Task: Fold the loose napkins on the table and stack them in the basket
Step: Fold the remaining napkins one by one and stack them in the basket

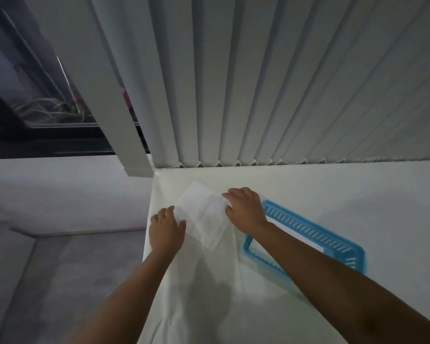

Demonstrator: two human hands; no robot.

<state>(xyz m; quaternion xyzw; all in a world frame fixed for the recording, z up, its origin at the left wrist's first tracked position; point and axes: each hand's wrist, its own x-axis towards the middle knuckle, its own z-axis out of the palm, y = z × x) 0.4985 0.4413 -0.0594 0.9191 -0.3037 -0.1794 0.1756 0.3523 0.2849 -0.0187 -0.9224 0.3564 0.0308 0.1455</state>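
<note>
A white napkin lies flat near the far left corner of the table, which is covered in a cream cloth. My left hand rests on the napkin's left edge with fingers curled over it. My right hand presses down on its right edge. A blue slotted plastic basket stands just right of the napkin, partly hidden under my right forearm. Something white lies inside the basket.
Grey vertical blinds hang along the table's far edge. The table's left edge drops to a grey floor. A dark window is at the upper left.
</note>
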